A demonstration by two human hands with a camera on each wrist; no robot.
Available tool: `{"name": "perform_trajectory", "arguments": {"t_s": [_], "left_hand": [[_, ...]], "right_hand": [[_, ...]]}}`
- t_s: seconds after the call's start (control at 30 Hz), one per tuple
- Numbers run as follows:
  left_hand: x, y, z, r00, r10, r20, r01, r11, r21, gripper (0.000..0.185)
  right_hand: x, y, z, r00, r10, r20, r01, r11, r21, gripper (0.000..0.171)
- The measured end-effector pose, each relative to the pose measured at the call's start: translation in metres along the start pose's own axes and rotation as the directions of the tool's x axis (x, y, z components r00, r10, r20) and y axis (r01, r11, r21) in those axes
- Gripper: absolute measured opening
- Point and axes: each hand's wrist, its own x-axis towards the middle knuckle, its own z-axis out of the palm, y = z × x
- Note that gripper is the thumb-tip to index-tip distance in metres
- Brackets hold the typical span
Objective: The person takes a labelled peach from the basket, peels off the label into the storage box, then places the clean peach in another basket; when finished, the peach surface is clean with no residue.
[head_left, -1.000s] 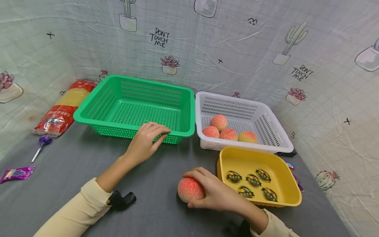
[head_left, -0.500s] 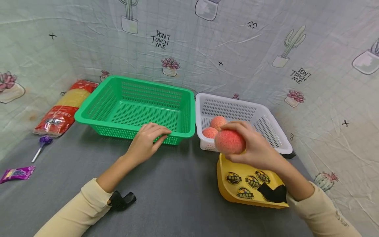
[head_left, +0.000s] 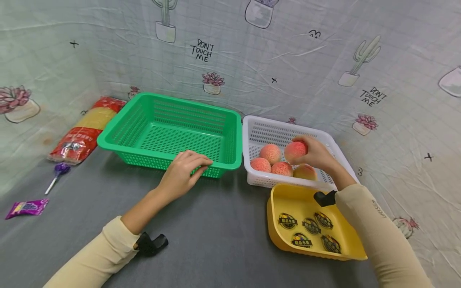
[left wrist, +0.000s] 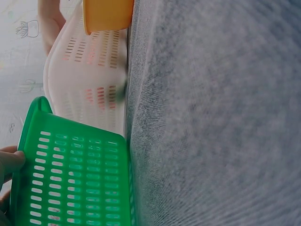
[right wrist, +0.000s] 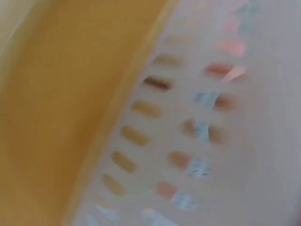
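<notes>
In the head view my right hand [head_left: 316, 154] grips a pinkish-red peach [head_left: 295, 151] inside the outline of the white slotted basket [head_left: 333, 138]. Several other peaches [head_left: 282, 169] lie in the near left part of that basket. My left hand [head_left: 183, 172] pinches the near rim of the green slotted basket [head_left: 169, 155], toward its right corner. Thumb and fingers [left wrist: 11, 160] straddle this rim in the left wrist view. Blurred, the right wrist view shows the white basket's wall beside yellow plastic; the hand and its peach are out of that view.
A yellow tub [head_left: 275, 230] with round stickers inside stands in front of the white basket, under my right forearm. At the left lie a red and yellow packet [head_left: 84, 132], a purple lollipop [head_left: 61, 169] and a purple wrapped candy [head_left: 27, 208]. A printed curtain [head_left: 230, 60] hangs behind.
My right hand has lifted the peach from the table, past the yellow tub, and carried it up and away over the white basket. The left hand keeps its hold on the green rim.
</notes>
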Motion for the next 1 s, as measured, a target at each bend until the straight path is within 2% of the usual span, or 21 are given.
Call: {"name": "perform_trajectory", "arguments": {"t_s": [0.2, 0.37, 0.5, 0.8, 1.0], "left_hand": [[0.000, 0.000, 0.000, 1.000, -0.001, -0.007, 0.001, 1.000, 0.005, 0.025], [0.000, 0.000, 0.001, 1.000, 0.001, -0.004, -0.001, 1.000, 0.007, 0.024], [0.000, 0.000, 0.001, 1.000, -0.003, -0.006, 0.003, 1.000, 0.006, 0.023], [0.001, 0.002, 0.001, 1.000, -0.005, 0.005, 0.005, 1.000, -0.004, 0.024], [0.002, 0.001, -0.003, 0.997, -0.050, 0.054, 0.052, 0.998, -0.037, 0.026]], "right_hand": [[0.017, 0.021, 0.009, 0.993, 0.108, 0.047, -0.112, 0.989, 0.092, 0.067], [0.027, 0.030, 0.021, 0.986, 0.148, 0.079, -0.153, 0.987, 0.055, 0.064], [0.030, 0.032, 0.030, 0.982, 0.165, 0.093, -0.166, 0.986, 0.004, 0.062], [0.030, 0.038, 0.039, 0.981, 0.154, 0.114, -0.155, 0.988, -0.003, 0.060], [0.030, 0.037, 0.037, 0.977, 0.159, 0.143, -0.155, 0.987, -0.041, 0.071]]}}
